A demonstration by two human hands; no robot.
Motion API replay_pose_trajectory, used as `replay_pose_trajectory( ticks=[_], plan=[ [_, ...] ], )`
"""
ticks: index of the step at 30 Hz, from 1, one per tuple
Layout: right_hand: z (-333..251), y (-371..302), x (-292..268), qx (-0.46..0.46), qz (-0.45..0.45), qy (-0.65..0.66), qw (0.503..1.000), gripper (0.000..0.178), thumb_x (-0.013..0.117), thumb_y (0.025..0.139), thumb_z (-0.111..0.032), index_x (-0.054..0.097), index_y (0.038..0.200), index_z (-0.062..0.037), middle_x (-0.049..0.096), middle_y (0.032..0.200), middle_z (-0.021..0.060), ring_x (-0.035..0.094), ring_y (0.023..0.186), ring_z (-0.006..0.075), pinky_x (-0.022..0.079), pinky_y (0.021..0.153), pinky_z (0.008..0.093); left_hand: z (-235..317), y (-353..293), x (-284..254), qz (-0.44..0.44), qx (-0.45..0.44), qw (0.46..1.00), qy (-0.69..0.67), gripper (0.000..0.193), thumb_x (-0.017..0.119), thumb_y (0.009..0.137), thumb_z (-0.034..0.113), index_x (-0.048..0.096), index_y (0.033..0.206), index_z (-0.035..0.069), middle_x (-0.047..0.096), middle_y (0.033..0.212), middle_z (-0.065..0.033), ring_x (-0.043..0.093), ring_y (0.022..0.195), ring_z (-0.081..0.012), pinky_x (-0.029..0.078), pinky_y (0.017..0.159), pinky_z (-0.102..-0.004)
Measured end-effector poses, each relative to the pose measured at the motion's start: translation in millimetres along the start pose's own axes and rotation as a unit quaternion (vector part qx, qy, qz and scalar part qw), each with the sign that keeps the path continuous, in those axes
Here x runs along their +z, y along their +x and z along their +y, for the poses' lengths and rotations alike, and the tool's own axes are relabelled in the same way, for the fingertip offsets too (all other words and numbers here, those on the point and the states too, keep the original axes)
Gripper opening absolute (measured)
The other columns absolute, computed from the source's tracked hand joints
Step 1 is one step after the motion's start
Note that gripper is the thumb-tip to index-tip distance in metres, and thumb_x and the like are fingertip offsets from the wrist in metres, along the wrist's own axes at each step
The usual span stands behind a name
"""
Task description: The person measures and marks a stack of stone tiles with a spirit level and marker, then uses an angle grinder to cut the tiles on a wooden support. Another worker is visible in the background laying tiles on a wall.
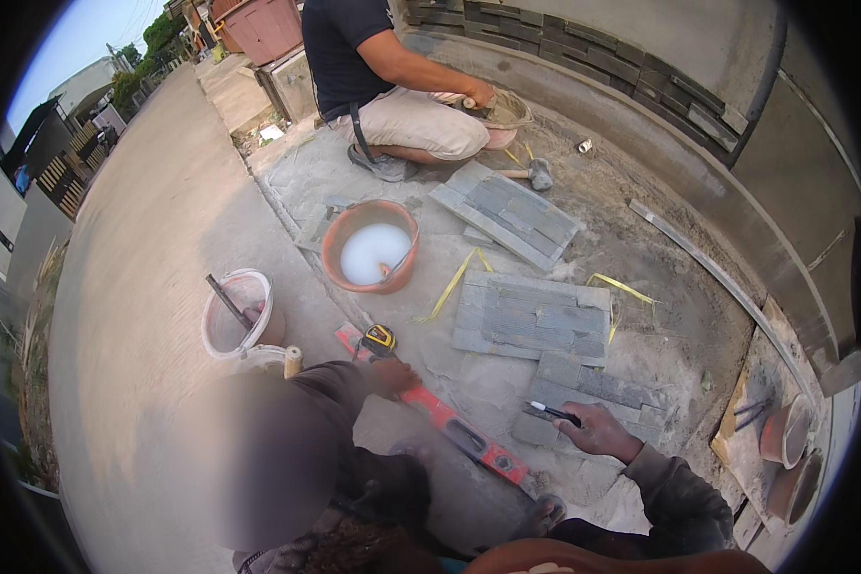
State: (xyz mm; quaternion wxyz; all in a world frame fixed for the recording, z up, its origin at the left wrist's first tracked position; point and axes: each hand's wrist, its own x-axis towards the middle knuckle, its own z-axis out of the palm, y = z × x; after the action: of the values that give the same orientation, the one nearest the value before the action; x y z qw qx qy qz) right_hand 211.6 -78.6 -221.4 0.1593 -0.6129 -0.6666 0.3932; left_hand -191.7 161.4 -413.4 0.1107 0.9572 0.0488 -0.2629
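My left hand (pixel 392 378) is closed on a long red spirit level (pixel 447 418), which lies slantwise on the ground in front of me. Just beyond those fingers, a yellow and black tape measure (pixel 380 339) rests at the level's far end. Between the fingers of my right hand (pixel 600 430) is a white and black marker pen (pixel 553 413), its tip pointing left. Under the pen lies a grey stone cladding panel (pixel 631 390) made of narrow strips. A second panel (pixel 531 316) overlaps its far edge, and a third panel (pixel 507 212) lies farther off.
An orange bucket (pixel 414 239) of milky liquid and a white bucket (pixel 266 330) stand at left. Yellow straps (pixel 447 292) lie around the panels. A mallet (pixel 540 174) is near a squatting co-worker (pixel 402 105). A long metal bar (pixel 689 244) runs beside the wall at right.
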Motion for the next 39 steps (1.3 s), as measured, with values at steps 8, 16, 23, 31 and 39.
replay_pose_trajectory(
  ticks=[8, 16, 23, 31, 39],
  plan=[
    [16, -5, -9, 0.018, 0.049, 0.023, 0.998, 0.026, 0.059, 0.095, -0.027, 0.064, 0.107, -0.0049, 0.062, 0.076, 0.0182, 0.062, 0.07, 0.035, 0.047, 0.065, 0.0438, -3, -2, -10, -0.033, -0.01, 0.997, -0.073, 0.059, 0.074, 0.074, 0.029, 0.054, 0.125, 0.006, 0.063, 0.116, -0.016, 0.059, 0.113, -0.0354, 0.05, 0.09, -0.0489],
    [26, -11, -27, 0.088, 0.082, 0.071, 0.99, 0.03, 0.058, 0.097, -0.032, 0.061, 0.096, -0.0014, 0.055, 0.071, 0.0132, 0.054, 0.067, 0.026, 0.044, 0.066, 0.0389, 20, -12, -16, -0.039, 0.002, 0.982, -0.184, 0.058, 0.072, 0.068, 0.02, 0.054, 0.121, 0.005, 0.06, 0.113, -0.0175, 0.057, 0.108, -0.0375, 0.048, 0.089, -0.0476],
    [54, -20, -48, 0.142, 0.173, 0.158, 0.962, 0.032, 0.059, 0.097, -0.035, 0.06, 0.091, -0.0036, 0.046, 0.071, -0.0015, 0.045, 0.069, 0.0101, 0.038, 0.063, 0.0312, 39, -13, -74, -0.021, -0.037, 0.959, -0.281, 0.041, 0.071, 0.071, 0.018, 0.058, 0.107, 0.006, 0.062, 0.095, -0.0146, 0.062, 0.093, -0.0342, 0.048, 0.078, -0.0432],
    [68, -18, -47, 0.195, 0.208, 0.186, 0.94, 0.029, 0.06, 0.096, -0.031, 0.062, 0.088, -0.0024, 0.048, 0.073, -0.0047, 0.042, 0.068, 0.0068, 0.036, 0.062, 0.027, 56, -3, -111, -0.034, -0.015, 0.908, -0.417, 0.039, 0.075, 0.081, 0.024, 0.062, 0.113, 0.007, 0.068, 0.101, -0.0118, 0.065, 0.096, -0.0239, 0.049, 0.086, -0.0373],
    [100, -44, -32, 0.201, 0.313, 0.211, 0.904, 0.03, 0.059, 0.093, -0.031, 0.063, 0.089, -0.0016, 0.05, 0.072, -0.0013, 0.046, 0.066, 0.011, 0.039, 0.062, 0.0313, 80, 51, -164, 0.032, 0.059, 0.823, -0.565, 0.058, 0.08, 0.081, 0.027, 0.056, 0.127, 0.0, 0.065, 0.108, -0.0098, 0.059, 0.105, -0.0152, 0.045, 0.093, -0.0339]
  ],
)
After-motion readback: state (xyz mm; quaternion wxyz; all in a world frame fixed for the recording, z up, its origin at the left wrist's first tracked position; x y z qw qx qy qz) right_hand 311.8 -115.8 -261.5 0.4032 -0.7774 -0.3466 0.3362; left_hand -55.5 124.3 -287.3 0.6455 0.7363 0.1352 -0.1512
